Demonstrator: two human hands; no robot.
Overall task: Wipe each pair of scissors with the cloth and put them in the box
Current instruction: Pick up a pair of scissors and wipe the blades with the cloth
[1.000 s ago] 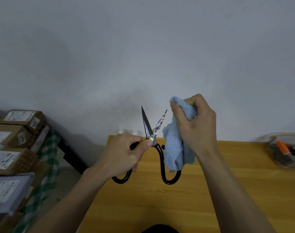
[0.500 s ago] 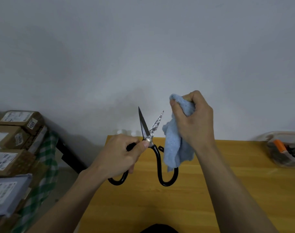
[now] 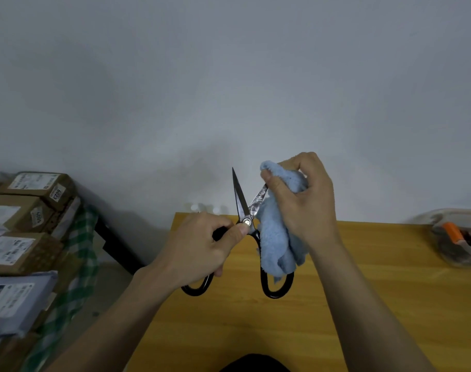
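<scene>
Black-handled scissors [image 3: 239,200] point up above the wooden table [image 3: 363,291], blades spread apart. My left hand [image 3: 202,251] grips the left handle, thumb by the pivot screw. My right hand [image 3: 301,200] holds a light blue cloth [image 3: 277,237] bunched in its fingers and presses it against the tip of the stained right blade. The cloth hangs down over the right handle loop. The left blade stands bare.
A clear plastic box [image 3: 457,237] with an orange-handled tool inside sits at the table's right edge. Stacked cardboard parcels [image 3: 22,224] on a green checked cloth stand left of the table. A grey wall rises behind.
The cloth in my right hand has come onto the upper part of the right blade, covering its tip. The scissors stay held the same way.
</scene>
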